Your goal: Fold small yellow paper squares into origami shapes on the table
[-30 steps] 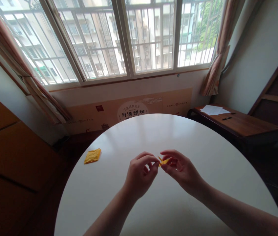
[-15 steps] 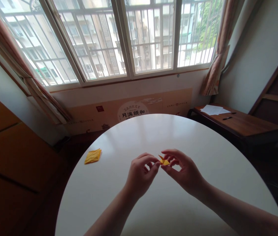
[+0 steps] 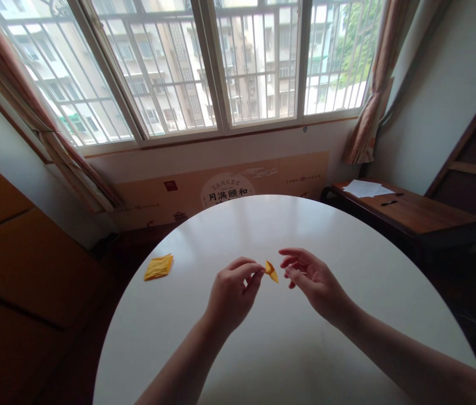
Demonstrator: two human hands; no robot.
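Your right hand (image 3: 316,281) has just come off the folded yellow paper (image 3: 272,272), relaxed and apart just beside it. Your left hand (image 3: 232,289) pinches one end, now bearing it alone, seemingly above the counter (image 3: 263,349).

The one camera sits on the person's head. It looks forward and down, near the left hand (image 3: 232,288) and right hand (image 3: 316,281), across the bench (image 3: 282,349) to the window (image 3: 258,62).

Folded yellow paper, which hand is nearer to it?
Left. The left hand pinches the folded yellow paper; the right hand is open, just right of it, not touching.
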